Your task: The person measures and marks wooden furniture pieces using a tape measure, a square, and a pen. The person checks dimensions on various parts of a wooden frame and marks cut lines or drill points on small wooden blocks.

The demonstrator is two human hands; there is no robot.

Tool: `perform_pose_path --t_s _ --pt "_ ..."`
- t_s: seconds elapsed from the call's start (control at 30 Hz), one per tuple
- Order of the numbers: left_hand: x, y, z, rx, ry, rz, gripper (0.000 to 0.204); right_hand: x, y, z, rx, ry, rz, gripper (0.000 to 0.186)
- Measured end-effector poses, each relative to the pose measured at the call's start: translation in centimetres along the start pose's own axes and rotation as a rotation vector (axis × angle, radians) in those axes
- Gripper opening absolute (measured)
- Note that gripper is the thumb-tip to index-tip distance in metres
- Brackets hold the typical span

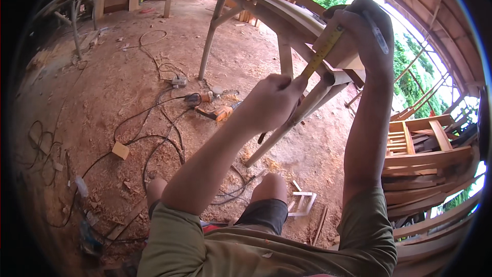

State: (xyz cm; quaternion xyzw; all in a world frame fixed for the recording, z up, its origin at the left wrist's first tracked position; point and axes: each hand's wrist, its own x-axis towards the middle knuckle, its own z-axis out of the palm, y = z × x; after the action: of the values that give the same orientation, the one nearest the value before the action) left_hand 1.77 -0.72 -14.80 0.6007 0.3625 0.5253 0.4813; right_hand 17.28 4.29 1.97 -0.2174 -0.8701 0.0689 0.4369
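A yellow tape measure blade [322, 57] is stretched between my hands along the end of a pale wooden piece [344, 55] at the bench. My left hand [274, 101] is closed around the tape's lower end; the case is mostly hidden in the fist. Farther up and to the right, my right hand [370, 33] is closed at the other end of the blade, by the wood. A clear pen [378, 37] is also tucked in the right hand, lying across its back. The right fingertips are partly hidden behind the hand.
The wooden workbench [281, 28] stands on round legs ahead of me. Orange power tools [221, 113] and tangled black cables [177, 136] lie on the dusty, shaving-strewn ground to the left. Stacked timber and frames [423, 166] fill the right side. A small wooden block [120, 151] lies left.
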Motion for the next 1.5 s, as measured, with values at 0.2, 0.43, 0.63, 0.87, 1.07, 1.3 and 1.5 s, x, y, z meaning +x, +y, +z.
perform_pose_path --t_s 0.2,0.43,0.63,0.87,1.07,1.3,1.5 --pt "0.9 0.3 0.1 -0.12 0.003 0.011 0.049 0.4 0.1 -0.9 -0.095 -0.055 0.027 0.021" --pt "0.6 0.4 0.6 0.075 0.184 0.06 0.052 2.3 -2.1 -5.0 0.007 -0.174 0.056 0.057" --pt "0.5 -0.2 1.9 0.219 0.374 0.215 0.054 3.2 -5.8 -5.0 -0.444 -0.381 -0.019 0.031" --pt "0.3 0.4 2.3 0.186 0.36 0.201 0.053 3.1 -4.7 -4.4 -0.785 -0.471 -0.336 0.014" --pt "0.5 0.1 2.2 0.2 0.361 0.204 0.051 2.1 -4.6 -3.1 -0.779 -0.314 -0.376 0.018" --pt "0.7 -0.2 2.1 0.196 0.382 0.226 0.051 2.4 -5.2 -2.7 -0.822 -0.429 -0.272 0.023" --pt "0.6 -0.2 2.2 0.205 0.425 0.233 0.051 2.7 -7.2 -3.0 -0.455 -0.138 0.089 0.025"
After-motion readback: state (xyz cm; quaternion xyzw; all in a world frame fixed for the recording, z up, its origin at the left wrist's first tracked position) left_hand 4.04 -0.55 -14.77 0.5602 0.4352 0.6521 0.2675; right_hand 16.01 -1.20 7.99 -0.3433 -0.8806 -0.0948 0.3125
